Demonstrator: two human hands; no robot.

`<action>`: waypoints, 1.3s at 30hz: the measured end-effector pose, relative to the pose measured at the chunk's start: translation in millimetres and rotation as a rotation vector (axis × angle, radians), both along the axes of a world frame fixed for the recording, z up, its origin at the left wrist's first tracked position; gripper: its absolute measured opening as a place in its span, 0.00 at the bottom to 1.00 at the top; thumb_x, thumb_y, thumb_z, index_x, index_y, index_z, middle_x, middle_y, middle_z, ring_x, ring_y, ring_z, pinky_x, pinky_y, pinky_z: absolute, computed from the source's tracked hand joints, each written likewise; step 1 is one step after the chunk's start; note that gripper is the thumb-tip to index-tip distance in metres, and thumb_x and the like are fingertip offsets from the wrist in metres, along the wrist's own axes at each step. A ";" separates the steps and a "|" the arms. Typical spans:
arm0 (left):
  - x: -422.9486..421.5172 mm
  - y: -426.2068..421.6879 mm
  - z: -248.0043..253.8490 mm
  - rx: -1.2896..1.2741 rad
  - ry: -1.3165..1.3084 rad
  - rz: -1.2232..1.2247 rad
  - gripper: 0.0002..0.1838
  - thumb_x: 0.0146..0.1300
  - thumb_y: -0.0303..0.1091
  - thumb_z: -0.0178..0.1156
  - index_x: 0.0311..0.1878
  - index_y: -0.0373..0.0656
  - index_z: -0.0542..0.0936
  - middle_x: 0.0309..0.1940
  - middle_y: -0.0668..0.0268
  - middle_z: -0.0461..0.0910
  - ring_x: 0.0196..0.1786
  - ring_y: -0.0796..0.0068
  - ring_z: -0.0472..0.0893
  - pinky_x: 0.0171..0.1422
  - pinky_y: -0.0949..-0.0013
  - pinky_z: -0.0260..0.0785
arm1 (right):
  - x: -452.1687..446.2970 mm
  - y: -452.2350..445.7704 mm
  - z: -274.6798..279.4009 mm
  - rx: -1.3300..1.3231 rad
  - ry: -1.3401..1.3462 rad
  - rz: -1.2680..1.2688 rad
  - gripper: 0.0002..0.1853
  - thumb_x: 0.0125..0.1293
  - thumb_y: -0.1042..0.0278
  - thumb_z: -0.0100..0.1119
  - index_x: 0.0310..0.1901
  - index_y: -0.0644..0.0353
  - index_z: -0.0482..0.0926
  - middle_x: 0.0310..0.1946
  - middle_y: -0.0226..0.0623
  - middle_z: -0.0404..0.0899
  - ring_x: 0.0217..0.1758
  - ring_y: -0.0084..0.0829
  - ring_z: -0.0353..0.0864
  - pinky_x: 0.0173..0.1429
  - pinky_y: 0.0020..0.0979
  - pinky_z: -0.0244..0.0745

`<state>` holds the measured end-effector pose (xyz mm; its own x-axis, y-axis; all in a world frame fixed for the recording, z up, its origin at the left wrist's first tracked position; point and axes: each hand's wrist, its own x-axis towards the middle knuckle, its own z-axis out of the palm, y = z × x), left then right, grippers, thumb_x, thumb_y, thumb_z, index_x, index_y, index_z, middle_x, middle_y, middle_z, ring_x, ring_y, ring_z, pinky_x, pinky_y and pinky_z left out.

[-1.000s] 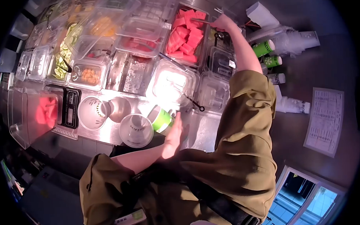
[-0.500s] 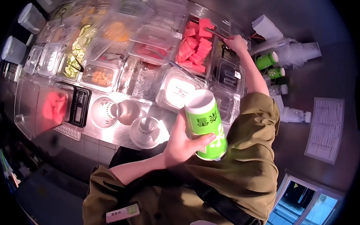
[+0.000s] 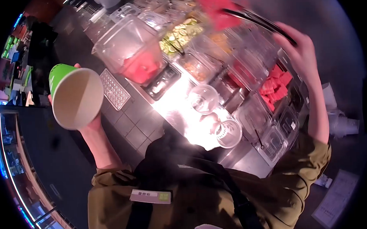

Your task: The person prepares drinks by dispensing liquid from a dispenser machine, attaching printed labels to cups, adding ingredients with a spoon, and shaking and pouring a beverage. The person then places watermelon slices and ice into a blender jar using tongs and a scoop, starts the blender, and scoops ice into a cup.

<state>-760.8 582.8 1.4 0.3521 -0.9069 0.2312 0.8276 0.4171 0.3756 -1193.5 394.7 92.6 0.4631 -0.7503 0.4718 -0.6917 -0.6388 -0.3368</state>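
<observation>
While your left hand [image 3: 93, 122] is clasping a tapered paper cup [image 3: 77, 98], green outside and pale inside, its mouth is facing you and your fingers are wrapping its wall. That wall is presumably weighing little and denting easily, so the base is offering the safer hold. Farther out, your right hand [image 3: 302, 51] is gripping slender, dark tongs [image 3: 269, 26] by their rear end. A blurred, red fruit chunk [image 3: 217, 12] is hanging at the tips, well beyond your fingers, probably soft and slippery.

Metal counter [image 3: 250, 162]: two clear cups [image 3: 229, 134], black scale [image 3: 164, 83].
</observation>
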 end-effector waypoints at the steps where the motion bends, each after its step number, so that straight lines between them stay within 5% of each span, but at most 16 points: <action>1: 16.8 1.9 -11.0 -0.004 -0.019 0.069 0.29 0.61 0.50 0.45 0.59 0.38 0.62 0.57 0.50 0.64 0.60 0.58 0.64 0.64 0.54 0.56 | 39.9 -1.6 12.9 -0.039 0.075 0.044 0.17 0.55 0.60 0.59 0.44 0.60 0.77 0.31 0.39 0.81 0.33 0.33 0.80 0.38 0.29 0.71; 4: 32.0 3.3 -5.9 -0.064 -0.003 0.085 0.25 0.64 0.44 0.42 0.59 0.37 0.63 0.59 0.50 0.63 0.58 0.57 0.66 0.63 0.52 0.53 | 144.1 0.3 33.2 -0.191 0.277 0.189 0.16 0.54 0.61 0.60 0.43 0.58 0.78 0.30 0.39 0.80 0.31 0.35 0.79 0.36 0.30 0.71; 6: 45.8 4.2 -16.0 -0.011 0.146 0.025 0.31 0.59 0.49 0.50 0.60 0.36 0.62 0.59 0.51 0.62 0.58 0.56 0.65 0.62 0.52 0.55 | 199.9 1.5 40.7 -0.187 0.465 0.232 0.12 0.52 0.61 0.58 0.38 0.54 0.81 0.27 0.37 0.80 0.32 0.37 0.80 0.35 0.35 0.73; 10: 74.9 1.9 -41.1 0.037 0.223 0.028 0.33 0.60 0.58 0.44 0.59 0.42 0.64 0.53 0.47 0.68 0.53 0.53 0.70 0.56 0.54 0.67 | 282.7 0.2 27.2 -0.167 0.854 0.317 0.06 0.46 0.67 0.59 0.24 0.60 0.79 0.22 0.43 0.79 0.30 0.38 0.81 0.32 0.35 0.73; 12: 92.0 2.6 -58.9 0.052 0.244 0.001 0.39 0.54 0.53 0.56 0.59 0.29 0.61 0.54 0.49 0.68 0.53 0.59 0.71 0.61 0.61 0.59 | 298.8 -4.0 24.5 -0.187 0.964 0.327 0.03 0.45 0.70 0.57 0.22 0.59 0.78 0.23 0.40 0.79 0.29 0.35 0.81 0.31 0.33 0.72; 14: 100.7 3.0 -68.7 0.130 0.284 0.026 0.38 0.53 0.52 0.58 0.56 0.29 0.64 0.52 0.49 0.70 0.52 0.60 0.71 0.60 0.62 0.59 | 312.1 -9.1 35.3 -0.194 1.021 0.298 0.03 0.45 0.72 0.56 0.22 0.59 0.78 0.24 0.40 0.80 0.30 0.35 0.81 0.31 0.33 0.72; 19: 114.8 -1.9 -87.4 0.243 0.382 -0.020 0.36 0.51 0.50 0.60 0.54 0.28 0.67 0.49 0.49 0.72 0.51 0.59 0.72 0.59 0.64 0.60 | 322.2 -23.5 1.0 -0.220 0.824 0.529 0.05 0.49 0.71 0.52 0.23 0.57 0.78 0.21 0.34 0.77 0.29 0.32 0.79 0.32 0.34 0.69; 20: 114.9 -3.9 -88.4 0.251 0.398 -0.041 0.35 0.51 0.50 0.60 0.54 0.28 0.67 0.49 0.49 0.72 0.51 0.59 0.72 0.58 0.64 0.60 | 324.7 -26.5 -13.1 -0.257 0.636 0.650 0.05 0.41 0.70 0.55 0.22 0.62 0.76 0.18 0.38 0.75 0.24 0.36 0.78 0.28 0.33 0.72; 25: 117.1 -12.5 -89.7 0.271 0.504 -0.030 0.24 0.57 0.39 0.54 0.54 0.36 0.68 0.52 0.48 0.67 0.53 0.57 0.68 0.58 0.63 0.59 | 328.1 -13.9 -65.0 -0.215 0.886 0.812 0.08 0.40 0.69 0.54 0.22 0.65 0.74 0.21 0.37 0.73 0.27 0.30 0.75 0.29 0.28 0.69; 29: 120.3 -18.3 -92.3 0.291 0.528 -0.034 0.24 0.57 0.38 0.54 0.55 0.35 0.67 0.53 0.47 0.66 0.54 0.57 0.68 0.58 0.63 0.59 | 332.5 -12.7 -85.5 -0.190 0.865 0.764 0.09 0.38 0.68 0.55 0.22 0.64 0.76 0.21 0.34 0.72 0.27 0.30 0.74 0.28 0.26 0.67; 35: 113.5 -33.0 -88.4 0.278 0.553 -0.083 0.25 0.57 0.38 0.54 0.55 0.34 0.66 0.52 0.48 0.66 0.53 0.57 0.68 0.58 0.64 0.60 | 353.6 -12.7 -89.1 -0.090 1.222 0.955 0.06 0.37 0.67 0.55 0.18 0.58 0.77 0.18 0.34 0.72 0.26 0.31 0.75 0.28 0.27 0.69; 38: 107.0 -31.4 -90.8 0.334 0.589 -0.097 0.25 0.57 0.38 0.54 0.54 0.33 0.66 0.52 0.47 0.66 0.53 0.58 0.69 0.57 0.65 0.60 | 336.2 -22.8 -80.4 -0.155 0.603 0.911 0.06 0.38 0.67 0.55 0.16 0.59 0.76 0.16 0.35 0.73 0.22 0.31 0.75 0.25 0.28 0.69; 39: 102.3 -29.5 -89.5 0.384 0.603 -0.093 0.25 0.56 0.38 0.55 0.53 0.33 0.67 0.51 0.48 0.67 0.52 0.59 0.69 0.55 0.65 0.62 | 331.7 -27.1 -76.9 -0.224 0.630 0.933 0.05 0.39 0.68 0.56 0.17 0.60 0.76 0.17 0.37 0.75 0.22 0.32 0.77 0.24 0.30 0.70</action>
<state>-658.4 553.3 -88.1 0.2356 -0.9173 -0.3210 0.9627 0.2654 -0.0521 -861.8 367.6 15.7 0.9960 0.0806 0.0388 0.0770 -0.9932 0.0871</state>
